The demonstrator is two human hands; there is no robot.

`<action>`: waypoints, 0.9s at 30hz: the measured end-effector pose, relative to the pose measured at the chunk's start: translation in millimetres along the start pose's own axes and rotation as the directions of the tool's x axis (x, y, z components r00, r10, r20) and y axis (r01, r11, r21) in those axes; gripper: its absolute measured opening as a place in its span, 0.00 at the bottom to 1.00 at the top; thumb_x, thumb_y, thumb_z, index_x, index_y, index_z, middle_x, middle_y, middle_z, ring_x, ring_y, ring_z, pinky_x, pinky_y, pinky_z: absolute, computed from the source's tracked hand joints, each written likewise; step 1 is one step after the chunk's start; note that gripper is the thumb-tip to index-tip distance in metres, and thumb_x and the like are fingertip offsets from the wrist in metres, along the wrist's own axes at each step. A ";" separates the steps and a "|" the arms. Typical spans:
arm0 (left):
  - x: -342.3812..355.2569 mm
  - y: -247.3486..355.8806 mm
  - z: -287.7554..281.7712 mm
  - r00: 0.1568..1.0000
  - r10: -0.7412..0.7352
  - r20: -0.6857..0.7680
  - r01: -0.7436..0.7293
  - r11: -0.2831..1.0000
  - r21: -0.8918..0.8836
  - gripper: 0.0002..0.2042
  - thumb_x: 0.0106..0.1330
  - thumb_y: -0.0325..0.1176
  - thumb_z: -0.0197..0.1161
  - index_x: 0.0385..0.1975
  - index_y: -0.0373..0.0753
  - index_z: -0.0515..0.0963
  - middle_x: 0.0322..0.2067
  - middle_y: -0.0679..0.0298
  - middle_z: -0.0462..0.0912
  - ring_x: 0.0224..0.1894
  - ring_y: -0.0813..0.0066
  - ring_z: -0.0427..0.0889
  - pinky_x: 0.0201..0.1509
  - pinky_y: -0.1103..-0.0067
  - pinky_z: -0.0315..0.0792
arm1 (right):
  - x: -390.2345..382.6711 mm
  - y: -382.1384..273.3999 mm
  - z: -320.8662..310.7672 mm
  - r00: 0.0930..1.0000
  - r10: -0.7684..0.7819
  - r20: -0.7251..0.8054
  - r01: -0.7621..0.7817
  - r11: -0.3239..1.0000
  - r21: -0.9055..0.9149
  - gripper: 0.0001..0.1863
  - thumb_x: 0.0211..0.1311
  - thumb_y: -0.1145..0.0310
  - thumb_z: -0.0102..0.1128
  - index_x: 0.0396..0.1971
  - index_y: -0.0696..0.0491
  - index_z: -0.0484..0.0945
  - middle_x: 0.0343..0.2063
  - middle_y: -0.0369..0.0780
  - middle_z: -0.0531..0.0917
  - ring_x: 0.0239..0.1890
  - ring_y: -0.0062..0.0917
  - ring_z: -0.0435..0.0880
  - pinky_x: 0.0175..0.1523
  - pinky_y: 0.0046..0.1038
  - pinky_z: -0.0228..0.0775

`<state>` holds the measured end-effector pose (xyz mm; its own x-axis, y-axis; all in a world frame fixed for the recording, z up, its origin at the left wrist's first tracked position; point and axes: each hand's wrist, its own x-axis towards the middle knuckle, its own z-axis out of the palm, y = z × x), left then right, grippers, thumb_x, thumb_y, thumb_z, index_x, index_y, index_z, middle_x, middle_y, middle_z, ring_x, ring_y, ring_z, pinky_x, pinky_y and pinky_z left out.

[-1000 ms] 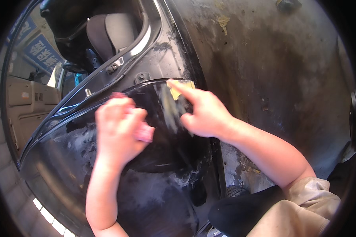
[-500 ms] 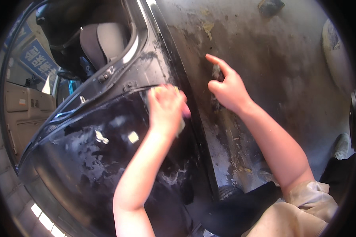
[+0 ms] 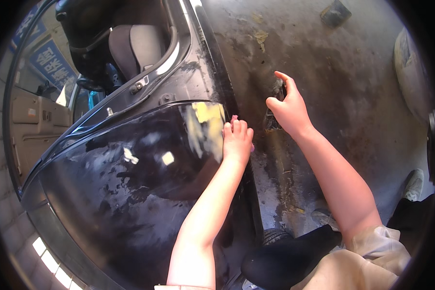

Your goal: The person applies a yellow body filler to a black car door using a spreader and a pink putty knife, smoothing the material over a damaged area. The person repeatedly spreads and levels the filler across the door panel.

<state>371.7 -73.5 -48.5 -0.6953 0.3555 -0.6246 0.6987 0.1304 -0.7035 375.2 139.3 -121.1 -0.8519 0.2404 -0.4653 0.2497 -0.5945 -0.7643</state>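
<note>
My left hand [image 3: 238,137] is closed over a pink pad [image 3: 234,118], pressed to the right edge of a black car panel [image 3: 130,193]. Only slivers of the pad show past the fingers, so its exact kind is hidden. Just left of the hand is a yellowish smeared patch [image 3: 205,121] on the panel. My right hand [image 3: 292,108] hovers right of the panel, forefinger and thumb stretched apart, with the other fingers hidden. Beyond its thumb a dark object [image 3: 273,121] shows, seemingly on the floor.
Two small pale spots [image 3: 167,158] and whitish scuffs mark the panel. At upper left, the car opening shows a grey seat [image 3: 147,46]. The stained floor [image 3: 357,87] holds a dark block [image 3: 336,13] and yellowish scraps [image 3: 261,39]. A tyre [image 3: 277,235] sits near my leg.
My left hand has moved right and down off the yellowish patch to the panel's edge, uncovering the patch. My right hand keeps its pose; the whole view has shifted slightly.
</note>
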 end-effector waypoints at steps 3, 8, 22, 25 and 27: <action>-26.0 -5.3 -21.2 0.995 -0.009 0.100 0.023 0.991 -0.133 0.18 0.65 0.45 0.70 0.52 0.47 0.83 0.56 0.58 0.79 0.68 0.54 0.72 0.72 0.54 0.63 | 2.1 -1.2 0.4 1.000 -0.012 0.016 0.011 1.000 0.020 0.42 0.57 0.69 0.65 0.75 0.55 0.68 0.40 0.42 0.87 0.39 0.24 0.85 0.52 0.30 0.78; -31.1 -94.6 -98.7 0.961 -0.190 -0.198 0.165 0.977 -0.137 0.15 0.60 0.40 0.74 0.46 0.46 0.84 0.53 0.58 0.80 0.62 0.55 0.77 0.79 0.32 0.54 | -5.8 -5.9 9.2 0.995 0.060 0.074 -0.067 0.994 0.088 0.39 0.58 0.69 0.64 0.74 0.55 0.70 0.40 0.43 0.86 0.39 0.25 0.85 0.53 0.31 0.78; -34.0 -120.2 -116.4 0.996 0.048 -0.076 -0.065 0.968 -0.243 0.20 0.54 0.45 0.77 0.46 0.46 0.85 0.55 0.54 0.81 0.68 0.49 0.77 0.80 0.23 0.40 | -11.0 -8.0 14.7 0.995 0.053 0.082 -0.058 0.996 0.068 0.39 0.58 0.68 0.67 0.73 0.54 0.70 0.47 0.45 0.86 0.48 0.30 0.87 0.59 0.34 0.78; -37.4 -122.3 -116.1 0.990 0.051 -0.131 -0.083 0.962 -0.260 0.19 0.55 0.44 0.73 0.44 0.45 0.85 0.52 0.53 0.81 0.66 0.48 0.78 0.81 0.24 0.42 | -14.7 -6.8 16.5 0.999 0.025 0.047 -0.028 0.998 0.054 0.42 0.58 0.68 0.67 0.76 0.52 0.67 0.56 0.49 0.84 0.56 0.35 0.86 0.65 0.35 0.76; -39.9 -121.0 -115.4 0.987 0.063 -0.145 -0.101 0.958 -0.270 0.18 0.54 0.43 0.73 0.43 0.44 0.86 0.51 0.53 0.81 0.64 0.47 0.79 0.80 0.25 0.44 | -18.1 -5.9 17.5 0.999 0.026 0.046 -0.028 0.999 0.044 0.45 0.59 0.69 0.67 0.79 0.49 0.64 0.59 0.50 0.82 0.59 0.39 0.84 0.68 0.37 0.75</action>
<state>334.3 3.3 100.6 -0.6179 0.4934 -0.6121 0.7847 0.3388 -0.5190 381.1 125.1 -100.4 -0.8656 0.1889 -0.4637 0.2531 -0.6341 -0.7307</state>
